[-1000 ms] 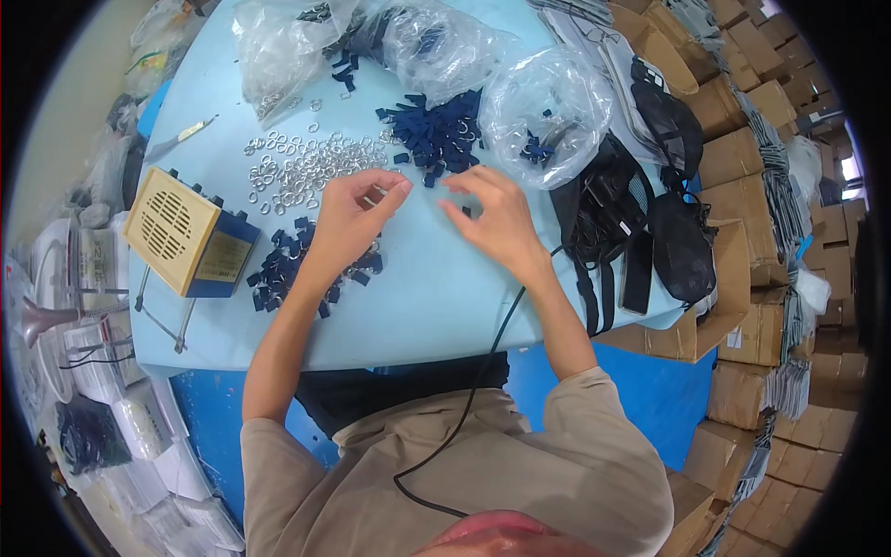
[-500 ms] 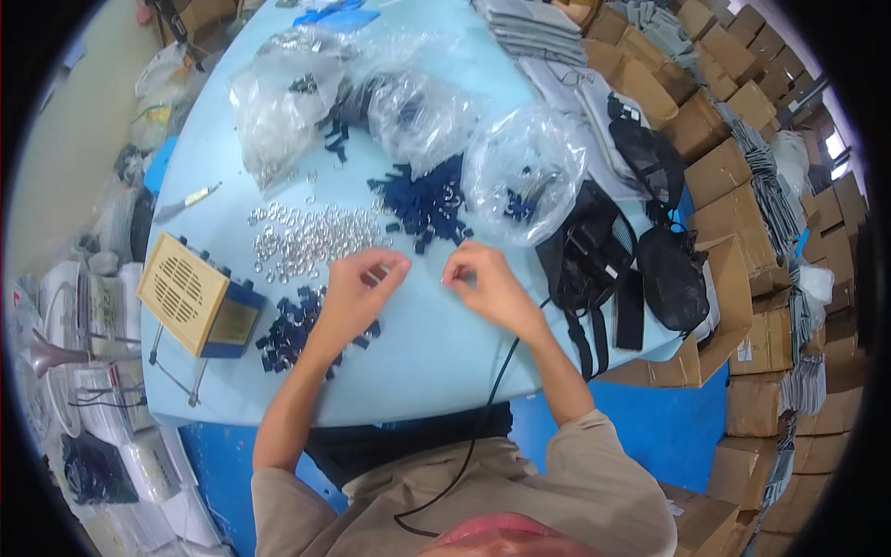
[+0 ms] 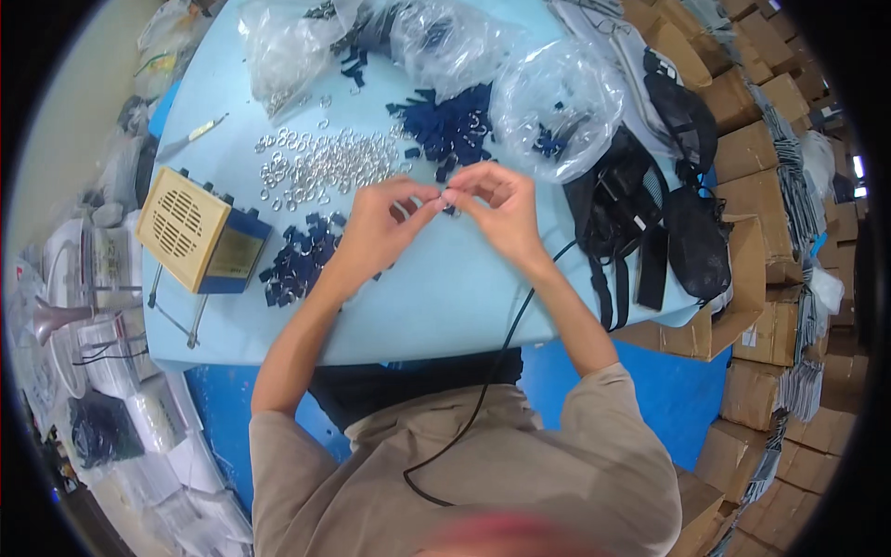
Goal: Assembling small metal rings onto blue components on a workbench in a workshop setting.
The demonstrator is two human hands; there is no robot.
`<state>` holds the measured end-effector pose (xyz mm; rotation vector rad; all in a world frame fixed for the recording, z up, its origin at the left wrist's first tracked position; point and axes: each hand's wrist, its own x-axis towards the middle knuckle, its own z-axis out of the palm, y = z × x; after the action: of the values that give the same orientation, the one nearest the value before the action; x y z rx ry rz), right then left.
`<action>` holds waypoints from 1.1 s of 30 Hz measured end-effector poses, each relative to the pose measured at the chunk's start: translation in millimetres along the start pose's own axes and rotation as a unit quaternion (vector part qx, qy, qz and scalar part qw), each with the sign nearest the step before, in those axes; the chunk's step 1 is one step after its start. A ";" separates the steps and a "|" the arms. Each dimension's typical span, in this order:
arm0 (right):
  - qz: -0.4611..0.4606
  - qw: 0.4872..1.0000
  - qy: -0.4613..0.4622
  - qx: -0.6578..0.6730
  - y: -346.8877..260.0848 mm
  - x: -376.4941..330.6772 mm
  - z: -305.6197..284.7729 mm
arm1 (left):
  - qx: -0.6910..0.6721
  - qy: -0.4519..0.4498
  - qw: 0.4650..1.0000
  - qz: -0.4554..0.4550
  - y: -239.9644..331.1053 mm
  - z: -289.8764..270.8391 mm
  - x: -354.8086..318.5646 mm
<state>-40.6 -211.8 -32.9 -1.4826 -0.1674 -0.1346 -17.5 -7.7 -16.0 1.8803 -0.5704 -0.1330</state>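
My left hand (image 3: 388,221) and my right hand (image 3: 503,210) meet over the table, thumbs and fingers pinched together tip to tip. Between the fingertips is something small and dark, with a silvery glint just below; most of it is hidden by the fingers. Left of the fingertips spreads a pile of silvery metal rings (image 3: 325,167). Beyond the hands lies a heap of dark blue webbing pieces (image 3: 444,125). Beside my left forearm is another pile of short dark blue pieces (image 3: 299,262).
A cream and blue box-shaped device (image 3: 195,227) with a slotted face stands at the left. Clear plastic bags (image 3: 557,107) sit along the far side. Black mesh bags (image 3: 617,204) lie at the right, by cardboard boxes (image 3: 756,241). A black cable (image 3: 506,353) runs down over the table edge.
My two hands have come together from apart, and their fingertips now meet. The table and everything on it sit higher in the picture.
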 end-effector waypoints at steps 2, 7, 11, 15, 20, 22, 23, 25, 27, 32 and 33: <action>0.007 1.000 0.011 0.010 -5.0 -1.2 6.8 | -0.058 0.001 0.997 -0.046 -4.6 -1.9 -1.7; 0.065 0.997 0.015 0.029 -7.5 -11.8 10.1 | -0.097 0.017 0.993 -0.066 -6.5 -1.0 -6.4; 0.092 0.995 0.030 0.016 -12.7 -14.3 10.7 | -0.127 0.018 0.990 -0.056 -10.2 0.7 -8.3; 0.119 0.991 0.026 0.060 -15.1 -13.5 7.4 | -0.162 0.005 0.984 -0.078 -4.1 -3.3 -7.8; 0.137 0.985 0.012 0.104 -12.7 -11.6 2.5 | -0.215 -0.017 0.967 -0.138 1.9 -7.8 -3.5; 0.144 0.983 0.007 0.112 -13.3 -11.1 2.5 | -0.227 -0.024 0.961 -0.156 1.3 -9.0 -4.2; 0.144 0.983 0.006 0.112 -13.7 -11.2 2.3 | -0.229 -0.025 0.961 -0.152 0.9 -8.8 -4.5; 0.143 0.984 0.008 0.103 -15.8 -12.2 0.8 | -0.232 -0.030 0.961 -0.145 0.0 -7.0 -3.8; 0.138 0.985 0.014 0.103 -15.0 -12.9 1.2 | -0.187 -0.011 0.975 -0.118 -0.8 -2.6 -3.5; 0.086 0.995 0.041 0.037 -15.1 -9.5 4.4 | -0.080 0.048 0.992 -0.080 -4.4 -3.8 -7.7; 0.081 0.996 0.025 0.026 -13.9 -9.9 4.7 | -0.039 0.084 0.995 -0.044 -2.7 -5.9 -5.2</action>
<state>-53.1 -208.4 -20.9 -1.4329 -0.0101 -0.0363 -19.1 0.4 -17.1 1.8213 -0.3629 -0.0538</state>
